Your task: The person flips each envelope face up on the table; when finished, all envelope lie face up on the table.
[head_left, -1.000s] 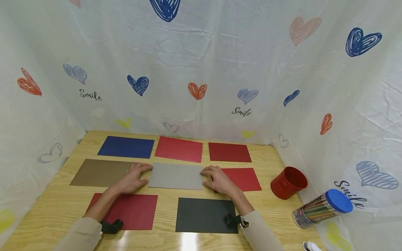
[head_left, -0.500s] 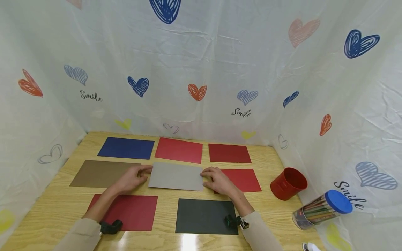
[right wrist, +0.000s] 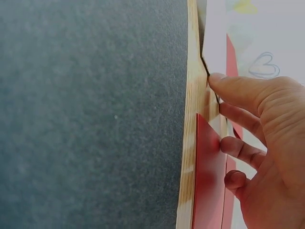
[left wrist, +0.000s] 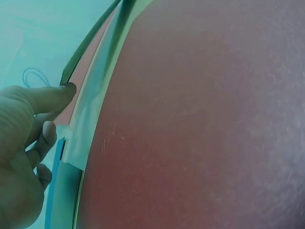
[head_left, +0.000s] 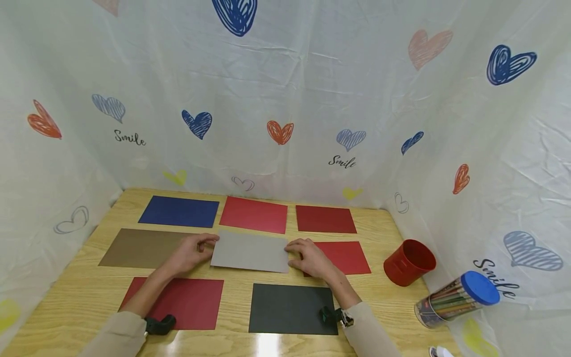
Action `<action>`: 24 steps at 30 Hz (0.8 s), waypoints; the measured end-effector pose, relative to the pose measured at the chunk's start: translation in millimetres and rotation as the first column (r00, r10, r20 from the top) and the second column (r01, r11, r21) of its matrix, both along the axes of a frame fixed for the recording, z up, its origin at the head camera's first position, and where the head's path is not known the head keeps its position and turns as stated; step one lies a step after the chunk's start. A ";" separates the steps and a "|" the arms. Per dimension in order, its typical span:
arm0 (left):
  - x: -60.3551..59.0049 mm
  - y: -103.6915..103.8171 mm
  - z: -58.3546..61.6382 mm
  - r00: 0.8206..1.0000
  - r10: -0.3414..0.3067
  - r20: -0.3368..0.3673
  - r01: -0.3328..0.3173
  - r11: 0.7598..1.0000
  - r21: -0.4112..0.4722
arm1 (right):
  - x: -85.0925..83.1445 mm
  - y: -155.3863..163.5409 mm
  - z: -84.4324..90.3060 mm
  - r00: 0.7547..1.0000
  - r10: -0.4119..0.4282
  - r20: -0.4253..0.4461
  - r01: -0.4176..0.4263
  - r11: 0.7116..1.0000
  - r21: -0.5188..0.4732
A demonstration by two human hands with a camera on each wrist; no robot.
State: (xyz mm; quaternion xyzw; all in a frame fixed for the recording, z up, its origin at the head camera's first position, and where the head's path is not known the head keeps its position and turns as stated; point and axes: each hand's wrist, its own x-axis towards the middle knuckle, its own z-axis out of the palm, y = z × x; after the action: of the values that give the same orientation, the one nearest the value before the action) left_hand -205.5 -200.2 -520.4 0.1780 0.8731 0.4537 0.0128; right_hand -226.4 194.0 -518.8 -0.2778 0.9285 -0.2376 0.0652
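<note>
A grey sheet (head_left: 250, 251) lies in the middle of a grid of coloured sheets on the wooden table (head_left: 67, 292). My left hand (head_left: 208, 244) pinches its left edge, over the brown sheet (head_left: 138, 248). At the opposite edge my right hand (head_left: 292, 250) pinches it, partly covering a red sheet (head_left: 350, 258). In the left wrist view my left hand's fingertips (left wrist: 66, 89) touch a thin sheet edge beyond the red sheet (left wrist: 200, 124). The right wrist view has my right hand's fingertips (right wrist: 217, 82) on the grey sheet's edge, beside the black sheet (right wrist: 95, 109).
Blue (head_left: 179, 211), red (head_left: 254, 214) and dark red (head_left: 325, 219) sheets line the back row; a red sheet (head_left: 187, 302) and a black sheet (head_left: 290, 308) lie in front. A red cup (head_left: 409, 262) and a blue-lidded pencil tube (head_left: 457, 299) sit at right. Heart-print cloth walls (head_left: 285, 99) enclose the table.
Both hands' fingers have drawn in from lying flat by the grey sheet to pinching its left and right edges. The sheet has barely shifted.
</note>
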 end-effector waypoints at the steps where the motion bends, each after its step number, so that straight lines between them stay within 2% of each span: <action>1: 0.1 0.0 0.2 1.000 0.002 -0.001 -0.002 1.000 -0.009 | 0.3 0.0 0.4 1.000 -0.003 0.003 0.003 1.000 -0.003; 12: 2.2 -2.1 1.4 1.000 0.003 -0.028 -0.005 0.998 -0.056 | 0.6 0.7 1.5 1.000 -0.001 -0.026 0.001 0.999 -0.033; 15: 3.7 -3.4 2.3 0.998 0.024 -0.056 -0.027 0.998 -0.054 | -0.7 1.0 -0.3 0.999 0.000 -0.043 -0.003 0.997 -0.074; 21: 5.7 -7.2 3.3 0.985 0.053 -0.162 -0.062 0.997 -0.051 | -4.1 1.4 -2.7 0.997 -0.010 -0.080 -0.004 0.987 -0.162; 24: 5.8 -8.5 2.8 0.982 0.061 -0.179 -0.070 0.997 -0.041 | -4.9 1.7 -2.7 0.994 -0.027 -0.103 0.007 0.981 -0.196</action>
State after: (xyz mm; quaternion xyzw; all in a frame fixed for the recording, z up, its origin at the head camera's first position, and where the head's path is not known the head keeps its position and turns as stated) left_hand -199.7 -208.7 -517.6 0.1886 0.8867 0.4154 -0.0757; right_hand -231.3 195.7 -521.5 -0.2871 0.9052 -0.3131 -0.0132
